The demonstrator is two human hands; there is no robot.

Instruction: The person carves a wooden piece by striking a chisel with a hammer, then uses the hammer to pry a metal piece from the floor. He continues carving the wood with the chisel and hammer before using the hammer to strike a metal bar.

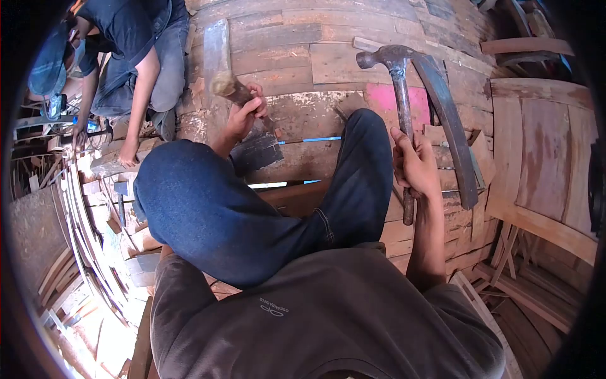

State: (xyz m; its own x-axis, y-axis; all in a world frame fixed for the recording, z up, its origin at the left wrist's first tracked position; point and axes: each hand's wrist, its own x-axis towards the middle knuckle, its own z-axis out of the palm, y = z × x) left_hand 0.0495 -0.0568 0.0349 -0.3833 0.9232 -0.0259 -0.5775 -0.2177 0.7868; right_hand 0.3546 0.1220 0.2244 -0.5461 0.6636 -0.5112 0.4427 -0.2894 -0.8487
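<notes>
My left hand is closed around a chisel, its worn, pale wooden butt pointing up and its lower part largely hidden by my fingers. Below that hand, beside my bent left knee, lies a dark block on the boards. In my right hand is a hammer, gripped near the lower end of its long, worn handle. Its rusty head is raised above my right knee. Behind the hammer, a curved dark strip of wood overlaps the head in this view.
A person kneels at the upper left, one hand on a piece of wood and the other by a dark tool. Plank flooring spreads ahead, with a pink patch. A panelled wooden frame stands right; wood strips lie left.
</notes>
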